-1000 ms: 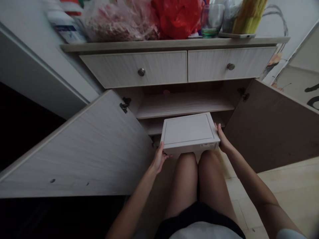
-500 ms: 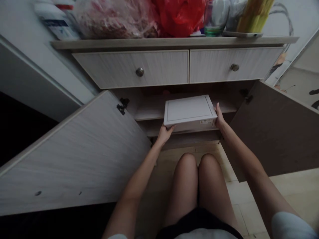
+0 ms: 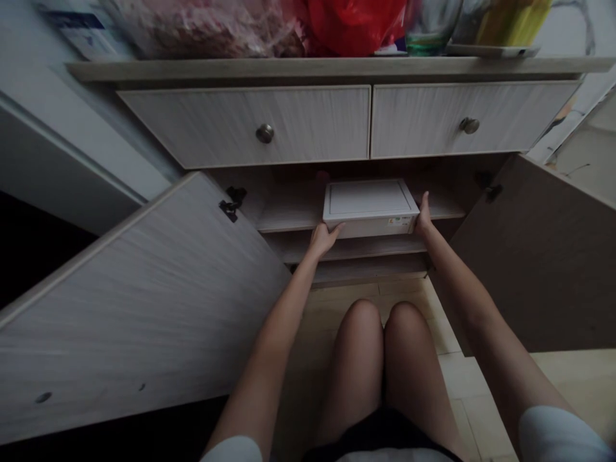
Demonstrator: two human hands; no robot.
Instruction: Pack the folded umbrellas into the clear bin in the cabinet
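Observation:
Between my two hands is a white rectangular box (image 3: 368, 199) with a thin dark outline on its lid and a small label on its front right. My left hand (image 3: 324, 240) grips its front left corner, thumb along the front face. At the box's right end, my right hand (image 3: 423, 215) presses against the side with the thumb pointing up. The box lies partly inside the cabinet, at the level of the upper shelf (image 3: 291, 215), its front sticking out past the shelf edge. Its underside and the fingers beneath it are hidden.
Both cabinet doors stand swung out, the left door (image 3: 158, 308) and the right door (image 3: 539, 256), flanking my arms. Two closed drawers with a left knob (image 3: 264, 133) and right knob (image 3: 470, 125) sit above. A red plastic bag (image 3: 356, 25) and a glass (image 3: 430, 29) stand on top.
The box has gone farther back into the cabinet and now looks more level, with both hands still on it. My view has come slightly closer to the cabinet.

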